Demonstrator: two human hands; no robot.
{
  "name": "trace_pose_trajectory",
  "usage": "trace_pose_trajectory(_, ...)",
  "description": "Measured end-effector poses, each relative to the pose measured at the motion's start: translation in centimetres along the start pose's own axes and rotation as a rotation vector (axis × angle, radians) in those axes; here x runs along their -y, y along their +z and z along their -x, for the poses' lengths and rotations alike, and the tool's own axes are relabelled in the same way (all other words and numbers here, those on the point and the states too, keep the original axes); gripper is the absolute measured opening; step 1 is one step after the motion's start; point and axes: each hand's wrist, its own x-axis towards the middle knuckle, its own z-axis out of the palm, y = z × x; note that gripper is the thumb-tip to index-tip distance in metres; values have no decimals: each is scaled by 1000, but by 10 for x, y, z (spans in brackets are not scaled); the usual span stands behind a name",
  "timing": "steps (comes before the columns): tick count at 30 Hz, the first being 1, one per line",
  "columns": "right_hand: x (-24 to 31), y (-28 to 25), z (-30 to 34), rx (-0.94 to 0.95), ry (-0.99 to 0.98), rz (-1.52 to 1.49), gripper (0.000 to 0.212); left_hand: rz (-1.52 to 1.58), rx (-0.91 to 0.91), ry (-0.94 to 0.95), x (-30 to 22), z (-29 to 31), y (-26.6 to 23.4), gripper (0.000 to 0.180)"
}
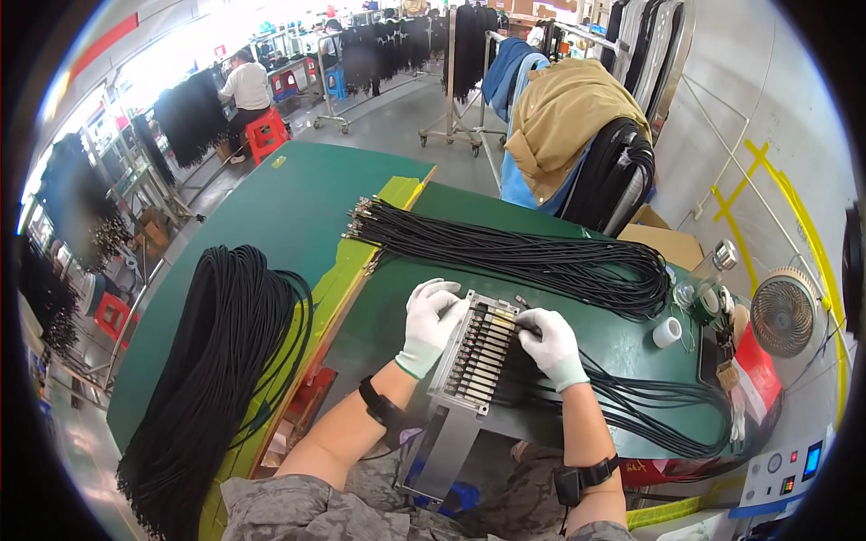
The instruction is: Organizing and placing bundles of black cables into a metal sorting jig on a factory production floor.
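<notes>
The left hand in a white knit glove [431, 326] is resting, fingers parted, at the left edge of a silver rectangular metal fixture [451, 357], while the right hand in a matching glove [552, 347] is curling its fingers at the right edge. Beyond the fixture, a long bundle of thin black cables [514, 252] is lying across a dark green table [271, 203]; a white cylindrical spool [667, 333] is sitting near its looped end.

Tan padded jacket [577, 113] and round, caged grey fan [783, 312]
A person [242, 117] in a white top [248, 86] sits on a red plastic stool [267, 135].
</notes>
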Motion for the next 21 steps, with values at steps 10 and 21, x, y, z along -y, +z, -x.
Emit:
trace_pose_trajectory(10,3,4,0,-27,-248,257,12,-192,26,25,2,4,4,14)
trace_pose_trajectory(21,-16,-7,-6,-70,-154,351,11,-143,103,-95,17,1,6,18)
